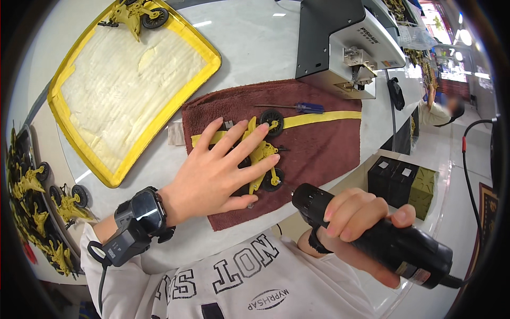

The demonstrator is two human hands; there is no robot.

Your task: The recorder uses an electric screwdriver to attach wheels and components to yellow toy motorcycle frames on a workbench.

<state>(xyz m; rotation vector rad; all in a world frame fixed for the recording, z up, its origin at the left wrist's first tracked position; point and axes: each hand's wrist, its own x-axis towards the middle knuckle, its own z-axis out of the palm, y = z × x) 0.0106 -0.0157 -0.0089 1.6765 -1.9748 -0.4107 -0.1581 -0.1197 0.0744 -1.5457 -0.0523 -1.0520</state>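
Note:
My left hand (215, 167) lies with its fingers spread over a yellow toy motorcycle (261, 152) with black wheels, which rests on its side on a folded brown towel (324, 146). The palm and fingers hide much of its body. Over the right front side of the table, my right hand (358, 223) is wrapped round a black electric screwdriver (406, 254). Its tip points up and left toward the toy, apart from it, and its cord runs off to the right. Beyond the toy lies a screwdriver (309, 108) with a blue handle, on the towel.
A yellow-rimmed tray (212, 63) with a white lining stands at the back left, with another toy motorcycle (127, 17) on it. More yellow toys (37, 212) crowd the left side. At the back right is a grey-and-black machine (340, 53); black boxes (390, 178) stand below.

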